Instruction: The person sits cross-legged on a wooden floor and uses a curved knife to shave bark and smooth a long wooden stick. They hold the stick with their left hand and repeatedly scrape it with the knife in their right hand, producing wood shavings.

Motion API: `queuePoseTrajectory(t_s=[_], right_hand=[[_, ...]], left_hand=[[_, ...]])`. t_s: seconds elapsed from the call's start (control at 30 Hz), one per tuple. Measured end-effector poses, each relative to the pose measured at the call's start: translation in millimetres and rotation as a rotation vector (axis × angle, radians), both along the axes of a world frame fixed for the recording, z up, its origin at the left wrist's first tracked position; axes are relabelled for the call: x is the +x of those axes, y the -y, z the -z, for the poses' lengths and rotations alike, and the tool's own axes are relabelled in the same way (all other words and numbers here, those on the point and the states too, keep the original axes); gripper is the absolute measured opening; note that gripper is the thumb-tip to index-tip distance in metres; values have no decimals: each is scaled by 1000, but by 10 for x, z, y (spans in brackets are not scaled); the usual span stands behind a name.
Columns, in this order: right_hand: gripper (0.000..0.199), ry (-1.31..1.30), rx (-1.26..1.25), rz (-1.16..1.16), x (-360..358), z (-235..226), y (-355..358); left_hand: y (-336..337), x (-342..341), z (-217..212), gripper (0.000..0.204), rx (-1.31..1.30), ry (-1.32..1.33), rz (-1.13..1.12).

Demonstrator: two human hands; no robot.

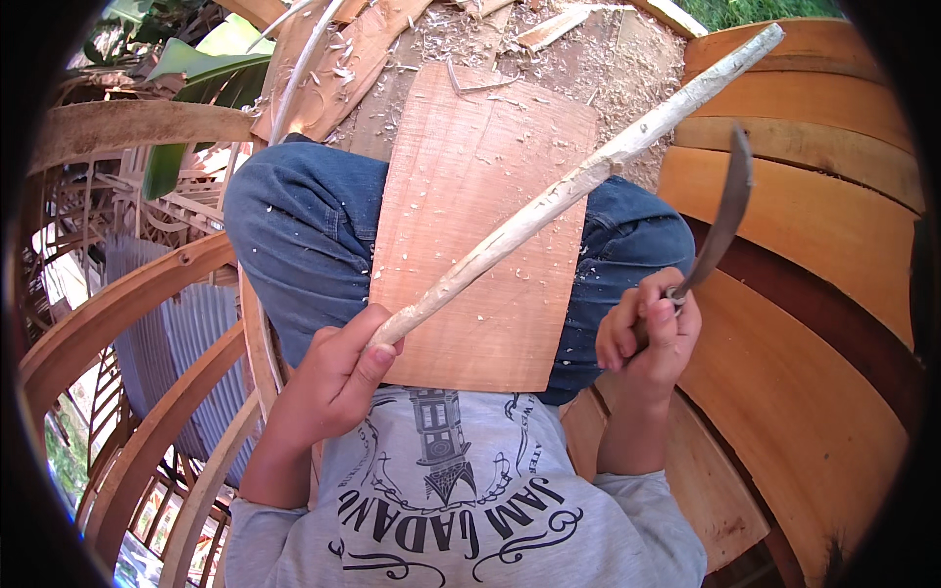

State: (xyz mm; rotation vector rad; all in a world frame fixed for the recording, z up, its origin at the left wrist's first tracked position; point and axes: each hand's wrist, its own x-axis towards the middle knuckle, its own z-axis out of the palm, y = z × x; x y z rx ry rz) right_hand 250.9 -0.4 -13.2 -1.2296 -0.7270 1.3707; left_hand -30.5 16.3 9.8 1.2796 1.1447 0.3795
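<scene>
My left hand [345, 370] is wrapped round the lower end of a long pale stick [529, 216], which slants up and away to the right. The stick looks peeled, with a knotty bump partway along it. In my right hand [651, 329] is a knife [723, 220] with a curved, dark blade that points up and away from me. Its blade is apart from the stick. Most of the knife's handle is hidden by my fingers. A flat wooden board [480, 323] lies across my lap beneath the stick, sprinkled with small shavings.
Wood shavings [642, 88] and loose planks [368, 69] cover the floor ahead of my knees. A wall of orange-brown boards [794, 196] stands close on the right. Curved wooden rails [137, 294] run along the left, with corrugated sheeting [211, 343] behind them.
</scene>
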Motion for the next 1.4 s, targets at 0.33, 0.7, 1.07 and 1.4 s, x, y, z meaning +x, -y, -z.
queuePoseTrajectory(t_s=[0.33,0.7,1.07,1.4], right_hand=[[29,-97,84,244,310,17,-139],[17,645,-33,-378,-634,242,-62],[18,921,77,-435,-935,298,-384],[20,959,256,-567,-947,365,-364]], left_hand=[[85,-64,35,44,-105,53,-98],[325,-713,476,40,-130,-52,-223],[213,-725,767,44,19,-54,-168],[150,-740,777,45,46,-40,-142]])
